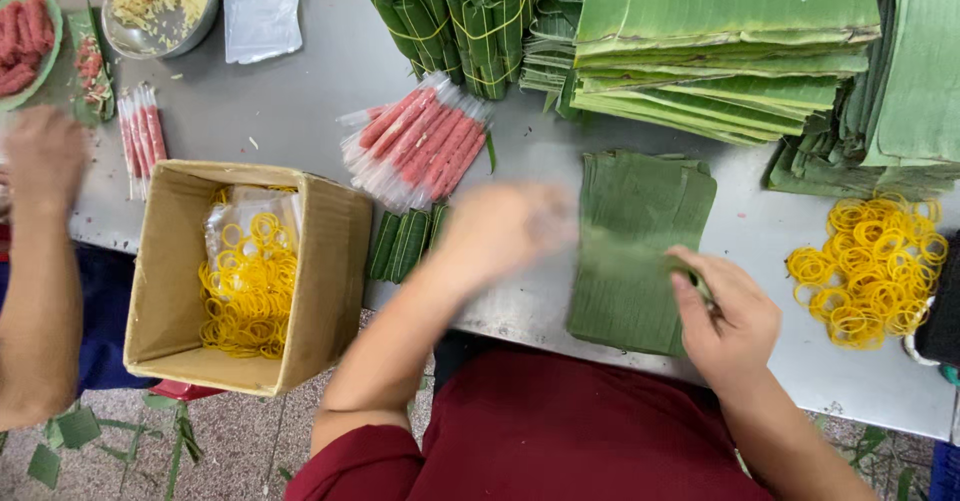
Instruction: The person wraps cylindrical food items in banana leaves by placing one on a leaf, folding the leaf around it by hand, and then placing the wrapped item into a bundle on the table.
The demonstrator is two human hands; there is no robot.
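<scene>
Seen from above, over a grey metal table (300, 111). Landmark: the small flat stack of cut banana leaves (640, 231) at the table's near edge.

Right hand (728, 313) on the near right corner of that stack, fingers curled, pinching the edge of the top leaf. Left hand (505, 226) just left of the stack, blurred with motion; grip impossible to tell, nothing clearly in it.

Further left of the stack, past the left hand: a pile of red sausages in clear wrappers (420, 141), and nearer the table edge a few small green leaf-wrapped rolls (405, 244). Beyond those, an open cardboard box (335, 261) holding yellow rubber bands (250, 291).

Right of the stack: a loose heap of yellow rubber bands (870, 266) on the bare table. Behind the stack: tall piles of folded banana leaves (720, 41) and tied bundles of wrapped rolls (460, 16).

Far left of the stack: another person's arm (40, 261), a green plate of red sausages (25, 46), a metal bowl of pale shreds (160, 1), and a clear plastic bag (260, 6).
</scene>
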